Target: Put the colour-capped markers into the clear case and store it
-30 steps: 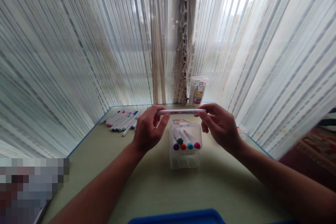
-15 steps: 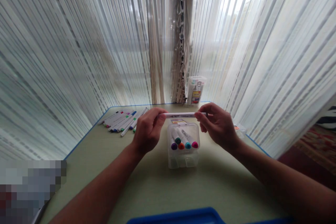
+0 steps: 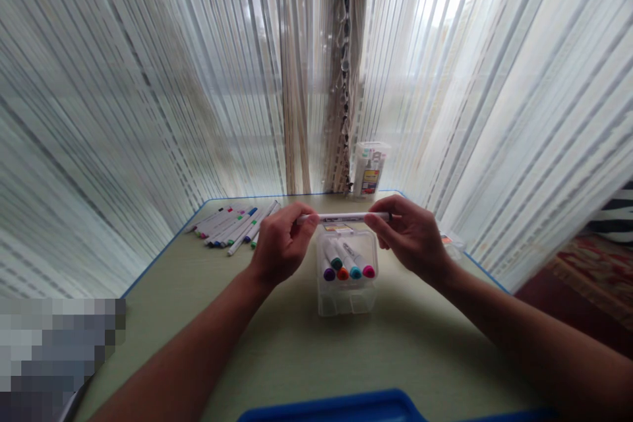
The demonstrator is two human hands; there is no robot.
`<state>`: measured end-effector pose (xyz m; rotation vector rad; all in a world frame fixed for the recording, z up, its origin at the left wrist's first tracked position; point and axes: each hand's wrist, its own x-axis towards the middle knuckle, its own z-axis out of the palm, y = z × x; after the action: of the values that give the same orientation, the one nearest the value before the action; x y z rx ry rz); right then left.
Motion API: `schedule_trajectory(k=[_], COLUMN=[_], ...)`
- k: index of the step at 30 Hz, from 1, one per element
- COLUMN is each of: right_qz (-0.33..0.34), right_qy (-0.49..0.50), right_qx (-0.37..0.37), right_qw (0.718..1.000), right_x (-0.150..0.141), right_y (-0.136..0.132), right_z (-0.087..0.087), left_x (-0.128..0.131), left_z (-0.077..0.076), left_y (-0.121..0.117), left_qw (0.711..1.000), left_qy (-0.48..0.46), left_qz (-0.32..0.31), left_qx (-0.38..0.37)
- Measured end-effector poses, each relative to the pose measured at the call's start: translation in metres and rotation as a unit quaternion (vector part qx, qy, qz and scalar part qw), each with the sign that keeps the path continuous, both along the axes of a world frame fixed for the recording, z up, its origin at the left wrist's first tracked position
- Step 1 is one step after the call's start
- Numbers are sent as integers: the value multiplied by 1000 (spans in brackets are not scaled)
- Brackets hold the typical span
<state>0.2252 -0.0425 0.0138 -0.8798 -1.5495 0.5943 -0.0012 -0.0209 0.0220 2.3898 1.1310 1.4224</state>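
I hold a white marker level above the table, one end in each hand. My left hand pinches its left end with curled fingers. My right hand grips the right end the same way. Just below the marker stands a clear plastic box holding several markers with purple, green, orange, teal and pink caps. The box is open at the top and lies between my two wrists.
A row of loose markers lies at the back left of the green table. A second clear marker box stands upright at the back by the curtains. A blue object is at the near edge.
The marker stays level between both hands; my left fingers have shifted slightly along its end. The view has drifted a little.
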Motion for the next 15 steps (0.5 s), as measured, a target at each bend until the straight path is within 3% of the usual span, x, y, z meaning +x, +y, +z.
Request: schedule_trajectory(k=[15], right_qz=[26], right_qy=[21], right_qx=[-39], right_qw=[999], right_x=[0], right_y=[0], right_z=[-1], left_x=[-1], left_z=[-4], left_y=[2], left_qw=[999], left_qy=[-23], left_qz=[-9], left_qx=[-34])
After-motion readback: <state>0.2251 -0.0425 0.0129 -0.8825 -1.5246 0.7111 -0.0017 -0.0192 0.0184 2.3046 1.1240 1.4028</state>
